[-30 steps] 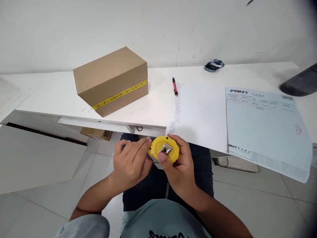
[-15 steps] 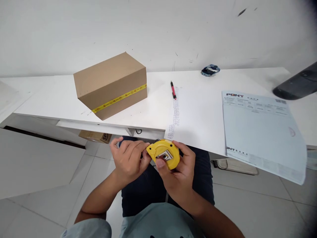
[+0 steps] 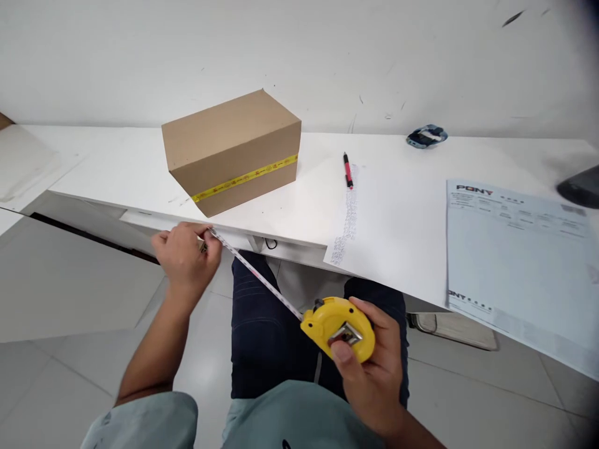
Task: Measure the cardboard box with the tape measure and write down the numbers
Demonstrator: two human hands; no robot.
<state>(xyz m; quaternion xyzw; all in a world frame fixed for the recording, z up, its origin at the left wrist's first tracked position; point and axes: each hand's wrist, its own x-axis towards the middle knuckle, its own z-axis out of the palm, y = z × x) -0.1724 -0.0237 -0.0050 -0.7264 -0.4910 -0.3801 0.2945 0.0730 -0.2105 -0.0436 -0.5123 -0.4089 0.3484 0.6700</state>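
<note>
Gripping the yellow tape measure (image 3: 339, 327) in the right hand (image 3: 379, 358) at five o'clock from the middle of the view, with the thumb laid on the metal clip (image 3: 347, 335). Pinching the outer end of the white measuring blade (image 3: 259, 277) with the thumb and fingers of the left hand (image 3: 185, 257), between eight and nine o'clock. Holding the blade drawn out and straight from the case towards ten o'clock, across the dark trousers (image 3: 255, 349); cannot read its small marks.

At eleven o'clock, can see a cardboard box (image 3: 224, 140) on the white desk (image 3: 112, 165), banded with yellow packing tape (image 3: 246, 178) bearing reddish characters too small to make out. At two o'clock, can see a red and black pen (image 3: 347, 170) lying just beside a narrow column of dense handwriting (image 3: 350, 215), not legible. Farther out at two o'clock, near the wall, can see a small blue and black object (image 3: 427, 136). At three o'clock, can read "PONY" in bold capitals at the top left of a pale printed form (image 3: 519, 265), partly overhanging the desk edge. Can find the same brand partly showing at its lower left; cannot read the finer print.
</note>
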